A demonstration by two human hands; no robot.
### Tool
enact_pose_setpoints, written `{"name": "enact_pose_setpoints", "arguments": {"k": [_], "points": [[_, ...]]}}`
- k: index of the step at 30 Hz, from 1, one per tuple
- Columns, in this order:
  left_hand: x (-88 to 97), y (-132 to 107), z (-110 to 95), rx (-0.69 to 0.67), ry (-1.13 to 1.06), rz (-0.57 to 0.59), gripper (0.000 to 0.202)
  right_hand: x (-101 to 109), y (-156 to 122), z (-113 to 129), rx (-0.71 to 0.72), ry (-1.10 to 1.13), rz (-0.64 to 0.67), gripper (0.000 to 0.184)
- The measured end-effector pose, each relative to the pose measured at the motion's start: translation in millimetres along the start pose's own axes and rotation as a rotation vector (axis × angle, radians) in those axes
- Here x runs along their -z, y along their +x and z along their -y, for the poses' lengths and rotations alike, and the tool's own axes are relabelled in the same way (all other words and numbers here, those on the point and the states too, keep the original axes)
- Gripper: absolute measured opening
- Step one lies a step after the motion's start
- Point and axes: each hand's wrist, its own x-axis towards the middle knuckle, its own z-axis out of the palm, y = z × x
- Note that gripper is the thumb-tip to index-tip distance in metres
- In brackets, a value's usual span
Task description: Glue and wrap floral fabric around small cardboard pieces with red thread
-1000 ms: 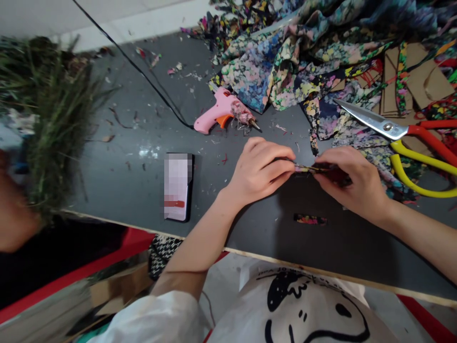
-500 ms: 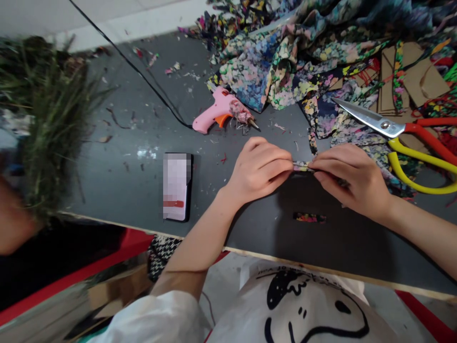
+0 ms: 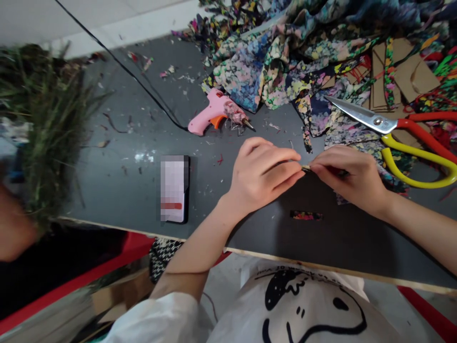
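Between the fingertips of my left hand (image 3: pixel 266 169) and my right hand (image 3: pixel 348 174) is a small strip of floral fabric (image 3: pixel 306 167). Both hands pinch it above the grey table, and most of it is hidden by my fingers. Closer to me, a dark floral fabric strip (image 3: pixel 306 215) lies flat on the table. Beyond my hands rests a pink glue gun (image 3: pixel 210 112) with an orange trigger, its nozzle facing right. To the right, scissors (image 3: pixel 378 122) with red and yellow handles lie on fabric scraps.
A phone (image 3: pixel 174 189) lies left of my hands. Floral cloth (image 3: pixel 246 71) and brown cardboard pieces (image 3: pixel 410 74) are heaped at the back right. Dried grass (image 3: pixel 50 124) covers the left end, near another person's arm (image 3: pixel 14 221). A black cord (image 3: pixel 121 66) runs to the glue gun.
My left fingertips have moved right, nearer my right ones, so less of the fabric strip shows between them. The whole view has shifted slightly.
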Motion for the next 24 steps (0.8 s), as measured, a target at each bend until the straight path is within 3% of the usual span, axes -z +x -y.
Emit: {"name": "enact_pose_setpoints", "arguments": {"k": [7,16,24], "points": [[-12.8,2,-8,-0.081,0.106,-0.071,0.006,0,1,-1,-0.053,0.050,-0.007,0.012],[-19.2,-1,-6,-0.142,0.223,-0.106,0.007,8,9,-6,-0.372,0.263,0.109,0.016],[-22.2,3,-8,-0.187,0.182,-0.180,0.009,8,10,-11,-0.421,0.265,0.157,0.017]]}}
